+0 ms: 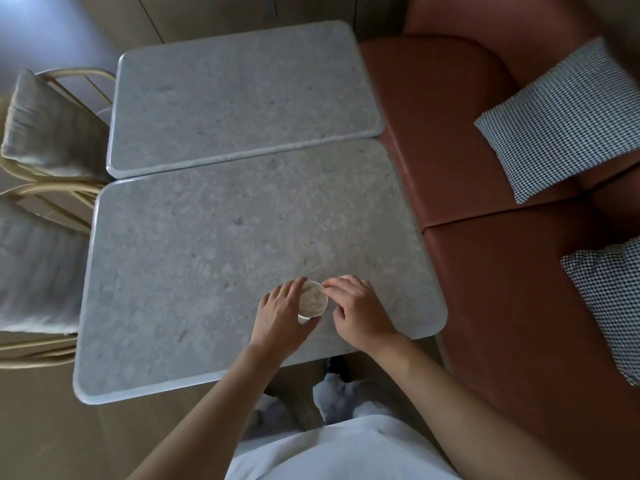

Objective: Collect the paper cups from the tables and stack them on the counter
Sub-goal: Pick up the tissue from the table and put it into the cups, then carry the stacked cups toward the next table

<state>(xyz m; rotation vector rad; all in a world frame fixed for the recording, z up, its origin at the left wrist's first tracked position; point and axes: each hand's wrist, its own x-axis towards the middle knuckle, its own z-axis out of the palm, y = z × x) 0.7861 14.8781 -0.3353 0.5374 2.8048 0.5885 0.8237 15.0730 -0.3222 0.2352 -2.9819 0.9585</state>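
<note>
A small paper cup (pixel 312 299) stands upright on the nearer marble counter (pixel 194 271), close to that counter's near edge and toward its bench-side end. The cup's open mouth faces up, and its pale inside is too blurred to read.

The person's left hand (pixel 282 315) wraps the cup from the chair side, fingers curled along its wall and thumb coming round the near rim, so it grips the cup. The right hand (pixel 360 311) sits on the cup's other side, its fingertips (pixel 332 285) bent in and touching the far rim; whether they pinch the rim or merely rest on it I cannot tell. Both forearms reach in from the near edge of the counter, over a white garment (pixel 346 452).

A second marble counter (pixel 242 95) butts against the far long edge of the nearer one. A rust-coloured bench seat (pixel 467 161) runs along the counters' right ends, with two houndstooth cushions (pixel 564 119) on it. On the opposite side of the nearer counter stand rattan chairs (pixel 48 140) with pale seat pads.
</note>
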